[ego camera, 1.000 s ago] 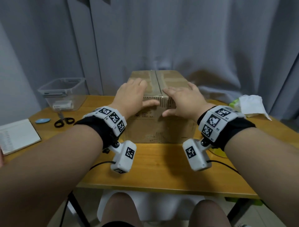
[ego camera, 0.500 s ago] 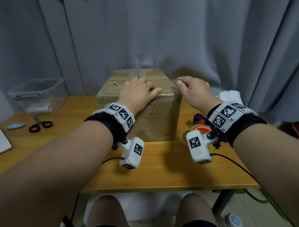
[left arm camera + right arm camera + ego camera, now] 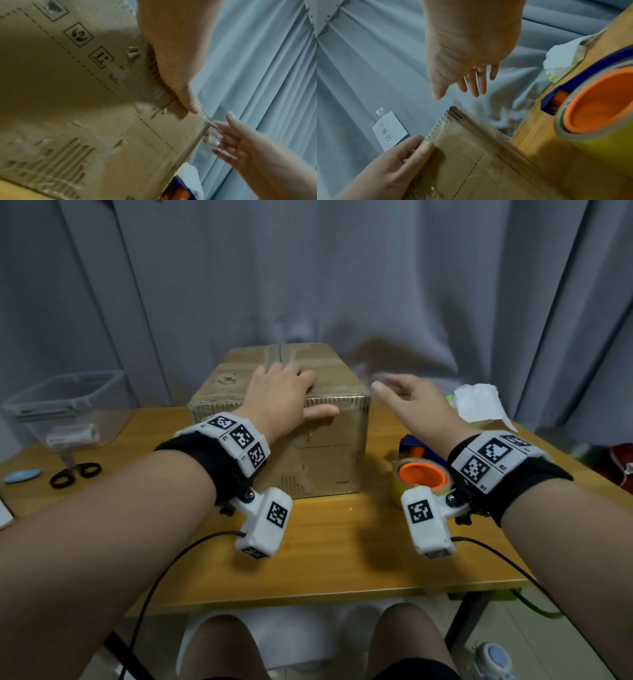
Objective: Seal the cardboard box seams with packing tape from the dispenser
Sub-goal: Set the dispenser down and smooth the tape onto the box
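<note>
Nearest on the wooden table (image 3: 342,563), at about 4 o'clock from the box, the tape dispenser (image 3: 423,474) lies on its side with the orange core facing up; the right wrist view adds its blue frame and clear-yellowish tape, which the head view mostly hides behind the wrist.

The cardboard box (image 3: 308,446) stands at the table's middle, its long axis running 6 to 12 o'clock, away from the person, with the top seam along that line. The left hand (image 3: 281,395) lies flat on the box's near top edge, fingers straight on the lid and thumb pressed against the front face; it grips nothing. Only the left wrist view shows the printed handling symbols and torn patches on that face.

The right hand (image 3: 414,402) hovers at 3 o'clock of the box, fingers spread and relaxed, touching nothing.

Scissors (image 3: 73,474) lie at 9 o'clock, a clear plastic tub (image 3: 68,405) beyond them. Crumpled white paper (image 3: 479,402) sits at 2 o'clock, a grey curtain (image 3: 342,285) farthest back.
</note>
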Demonstrator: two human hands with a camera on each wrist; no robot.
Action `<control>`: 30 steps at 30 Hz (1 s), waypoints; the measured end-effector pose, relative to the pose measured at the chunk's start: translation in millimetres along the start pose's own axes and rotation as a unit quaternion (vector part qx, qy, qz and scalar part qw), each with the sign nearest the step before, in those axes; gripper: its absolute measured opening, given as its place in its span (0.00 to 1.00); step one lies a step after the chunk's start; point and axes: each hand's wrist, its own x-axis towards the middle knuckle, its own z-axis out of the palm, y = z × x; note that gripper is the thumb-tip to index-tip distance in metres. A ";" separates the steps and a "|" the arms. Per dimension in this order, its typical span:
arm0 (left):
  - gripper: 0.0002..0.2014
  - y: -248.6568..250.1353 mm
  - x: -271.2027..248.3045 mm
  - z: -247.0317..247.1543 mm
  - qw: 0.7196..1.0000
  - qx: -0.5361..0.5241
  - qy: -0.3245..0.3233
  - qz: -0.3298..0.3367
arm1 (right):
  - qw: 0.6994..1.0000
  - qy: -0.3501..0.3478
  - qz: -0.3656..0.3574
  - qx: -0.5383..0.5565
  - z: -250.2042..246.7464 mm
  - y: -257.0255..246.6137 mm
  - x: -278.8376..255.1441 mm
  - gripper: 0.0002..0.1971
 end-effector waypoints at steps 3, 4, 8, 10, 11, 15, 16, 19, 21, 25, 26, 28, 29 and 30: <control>0.27 6.0 12.1 -4.8 0.990 -0.138 0.021 0.004 | 0.999 -0.042 0.021 0.000 1.6 0.5 -5.8 0.38; 0.25 11.3 16.4 -5.2 0.985 -0.171 0.018 0.019 | 0.998 -0.049 0.024 -0.021 3.3 0.5 -6.4 0.38; 0.23 31.2 24.8 3.4 0.991 -0.122 0.016 0.054 | 0.993 -0.028 0.019 -0.112 13.1 2.4 -7.2 0.29; 0.26 33.6 24.0 8.3 0.995 -0.084 0.028 0.041 | 0.992 -0.016 0.008 -0.124 16.0 4.4 -7.9 0.20; 0.28 33.8 23.5 10.3 0.996 -0.071 0.030 0.038 | 0.991 -0.011 0.000 -0.131 16.9 5.3 -8.6 0.15; 0.30 37.0 18.8 11.1 0.998 -0.044 0.032 0.034 | 0.983 0.002 -0.032 -0.180 16.7 6.6 -14.0 0.10; 0.30 38.3 18.0 10.7 0.998 -0.044 0.036 0.030 | 0.981 0.006 -0.035 -0.193 15.9 6.7 -15.3 0.10; 0.30 39.9 17.1 10.1 0.998 -0.044 0.038 0.021 | 0.970 0.013 -0.053 -0.236 14.5 7.3 -16.2 0.09; 0.30 39.1 17.4 11.0 0.998 -0.047 0.038 0.021 | 0.966 0.011 -0.061 -0.251 13.8 6.8 -16.5 0.09; 0.31 38.3 18.1 12.4 0.998 -0.048 0.041 0.021 | 0.976 0.025 -0.028 -0.214 -0.3 9.6 -15.0 0.07; 0.31 38.5 18.0 12.7 0.998 -0.045 0.040 0.020 | 0.978 0.030 -0.026 -0.204 -4.6 10.5 -14.1 0.07; 0.31 39.2 17.8 12.5 0.998 -0.042 0.037 0.019 | 0.972 0.031 -0.039 -0.229 -7.0 11.1 -13.3 0.06; 0.31 39.8 17.6 12.6 0.998 -0.043 0.034 0.018 | 0.967 0.031 -0.046 -0.248 -4.5 11.8 -14.0 0.06; 0.31 40.4 17.4 12.7 0.998 -0.044 0.032 0.015 | 0.965 0.031 -0.048 -0.256 -0.5 13.0 -15.7 0.06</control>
